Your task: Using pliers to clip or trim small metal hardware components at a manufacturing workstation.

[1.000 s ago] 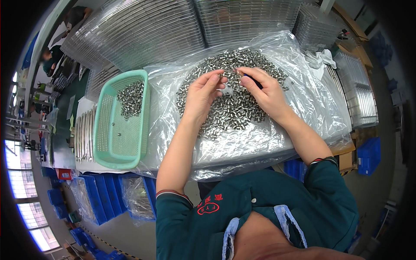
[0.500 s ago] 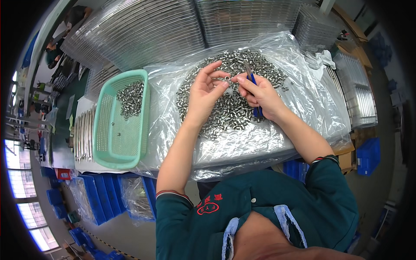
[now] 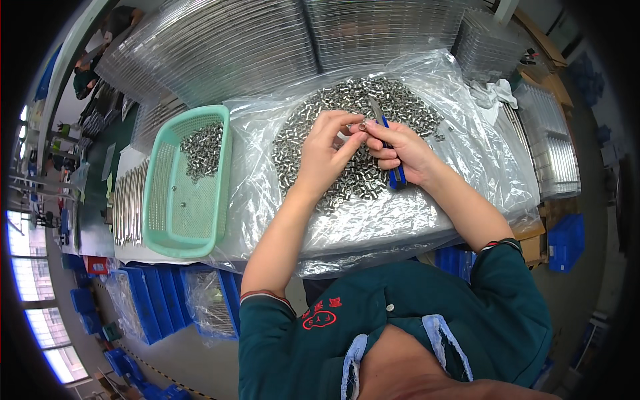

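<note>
Between the thumb and fingertips of my left hand (image 3: 323, 155) is a small ring-shaped metal fitting (image 3: 363, 127). My right hand (image 3: 412, 155) is closed around a blue utility knife (image 3: 398, 176), whose bare blade points up and away from me. The right thumb and forefinger also meet at the fitting. Both hands are over a broad pile of small shiny metal fittings (image 3: 383, 90) on clear plastic sheeting (image 3: 467, 167). On the left stands a mint-green perforated basket (image 3: 225, 180) with a heap of similar fittings (image 3: 201, 152) at its far end and a few loose ones lower down.
Tall stacks of clear trays (image 3: 227, 53) line the back of the table, with more trays (image 3: 547, 127) on the right. Metal rods (image 3: 130, 207) lie left of the basket. Blue bins (image 3: 157, 303) stand below the front edge. Another person (image 3: 85, 79) is at the far left.
My left hand has shifted slightly right and its fingers have closed in around the fitting. My fingertips are closer together, and the knife has tilted and moved slightly left.
</note>
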A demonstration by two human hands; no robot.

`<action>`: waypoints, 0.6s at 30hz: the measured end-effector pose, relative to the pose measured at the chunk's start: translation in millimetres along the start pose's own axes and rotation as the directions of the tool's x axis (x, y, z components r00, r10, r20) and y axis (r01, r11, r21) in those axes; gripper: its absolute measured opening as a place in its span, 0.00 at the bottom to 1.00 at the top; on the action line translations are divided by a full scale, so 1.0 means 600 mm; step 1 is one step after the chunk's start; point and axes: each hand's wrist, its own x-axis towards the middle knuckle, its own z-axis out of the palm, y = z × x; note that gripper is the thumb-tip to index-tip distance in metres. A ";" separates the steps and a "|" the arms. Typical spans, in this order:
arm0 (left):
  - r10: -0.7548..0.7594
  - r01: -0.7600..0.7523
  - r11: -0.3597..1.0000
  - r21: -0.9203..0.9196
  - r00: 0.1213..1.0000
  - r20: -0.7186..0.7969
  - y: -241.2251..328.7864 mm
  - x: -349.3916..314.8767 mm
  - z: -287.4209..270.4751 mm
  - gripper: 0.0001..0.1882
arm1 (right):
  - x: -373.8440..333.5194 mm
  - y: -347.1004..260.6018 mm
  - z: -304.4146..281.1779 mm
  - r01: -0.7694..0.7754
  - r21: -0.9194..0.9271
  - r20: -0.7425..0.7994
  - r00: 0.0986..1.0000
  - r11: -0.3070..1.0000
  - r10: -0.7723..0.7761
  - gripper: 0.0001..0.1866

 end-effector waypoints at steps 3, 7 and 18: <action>-0.066 0.065 0.997 -0.046 0.998 -0.021 -0.001 -0.001 -0.008 0.09 | 0.003 0.004 0.001 -0.018 -0.061 0.001 1.000 0.998 0.018 0.12; -0.381 0.111 0.780 -0.616 0.865 -0.327 -0.023 0.019 -0.061 0.14 | -0.002 -0.004 0.008 0.019 -0.040 -0.001 1.000 0.999 -0.019 0.18; -0.283 0.255 0.956 -0.145 0.931 -0.230 -0.024 0.015 -0.077 0.10 | 0.002 0.000 0.005 0.158 0.009 -0.185 0.971 0.987 -0.154 0.16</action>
